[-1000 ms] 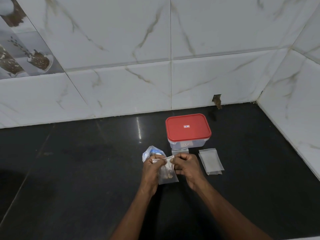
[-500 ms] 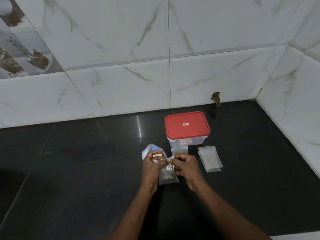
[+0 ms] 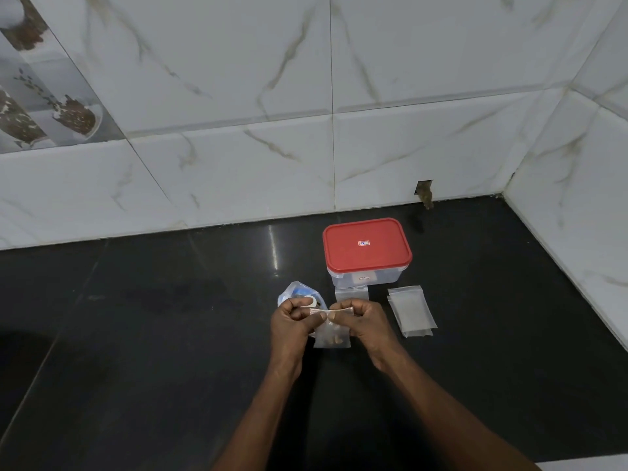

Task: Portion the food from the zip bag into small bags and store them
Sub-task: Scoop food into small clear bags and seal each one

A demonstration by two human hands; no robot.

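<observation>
Clear plastic is pinched along its top strip between your left hand (image 3: 295, 320) and right hand (image 3: 361, 319): you're sealing the small bag (image 3: 332, 335) (a few brown pieces inside) above the counter (image 3: 153, 351). Next, press the strip fully, then open the red-lidded box (image 3: 367, 254).

Left hand (image 3: 295, 319) and right hand (image 3: 361, 318) side by side, fingertips in pinching grip.

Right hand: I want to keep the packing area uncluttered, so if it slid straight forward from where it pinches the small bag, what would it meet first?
Probably the clear strip of bag lying just ahead of the right hand, then the red-lidded container; depth is uncertain.
</observation>
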